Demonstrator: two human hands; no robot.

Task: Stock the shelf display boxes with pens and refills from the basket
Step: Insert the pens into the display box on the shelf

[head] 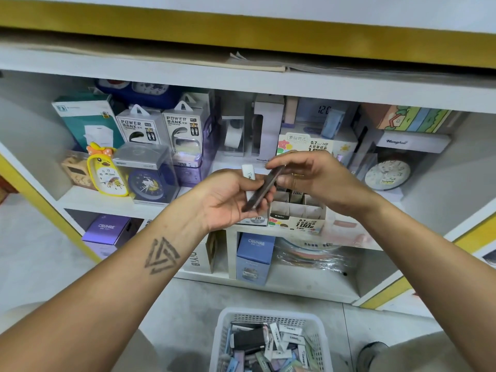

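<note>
White basket [271, 319] sitting nearest on the floor, holding refill packs. Above it, left hand [228, 200] and right hand [316, 175] both pinching one dark refill case [264, 190], hovering before the compartmented display box [296, 210] on the shelf [107, 204].

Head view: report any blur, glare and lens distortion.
Head view: the dark slim case between both hands is motion-blurred; glare streaks the clear plastic wrap on the bottom shelf; wide-angle bending bows the yellow shelf edge.

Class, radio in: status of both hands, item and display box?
Left hand and right hand both grip dark slim case. White divided cardboard display box directly beneath. Nothing blocking.
</note>
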